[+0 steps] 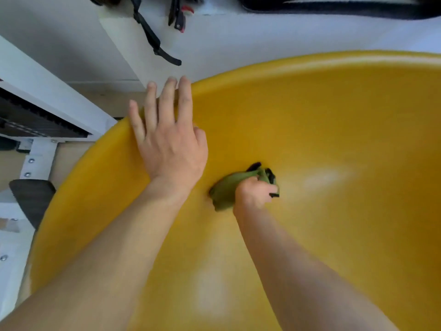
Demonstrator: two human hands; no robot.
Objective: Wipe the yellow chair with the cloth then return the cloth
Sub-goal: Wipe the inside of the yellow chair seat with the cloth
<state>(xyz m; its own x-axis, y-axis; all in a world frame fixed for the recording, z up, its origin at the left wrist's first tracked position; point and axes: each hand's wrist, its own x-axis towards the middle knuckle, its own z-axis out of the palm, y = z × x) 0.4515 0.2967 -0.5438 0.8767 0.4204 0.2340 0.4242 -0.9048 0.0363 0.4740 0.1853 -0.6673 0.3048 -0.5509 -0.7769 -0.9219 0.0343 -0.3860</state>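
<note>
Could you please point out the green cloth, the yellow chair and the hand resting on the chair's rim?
green cloth (223, 192): head view, bunched left part.
yellow chair (334, 120): head view, inner shell.
left hand (171, 149): head view, back of hand.

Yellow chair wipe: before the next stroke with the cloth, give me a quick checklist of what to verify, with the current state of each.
1. Cloth gripped in the right hand: ok, fingers closed on the bunched green fabric.
2. Cloth touching the yellow chair: ok, it is pressed onto the inner seat surface.
3. Chair steadied: ok, the left hand lies flat over the rim, fingers draped past the edge.
4. Path ahead of the cloth: ok, the seat to its right shows bare yellow with pale glare patches only.
5. Areas already cleaned: cannot tell, no dirt or wipe marks stand out.
6. Place to return the cloth: cannot tell, none is evident in the head view.
</note>
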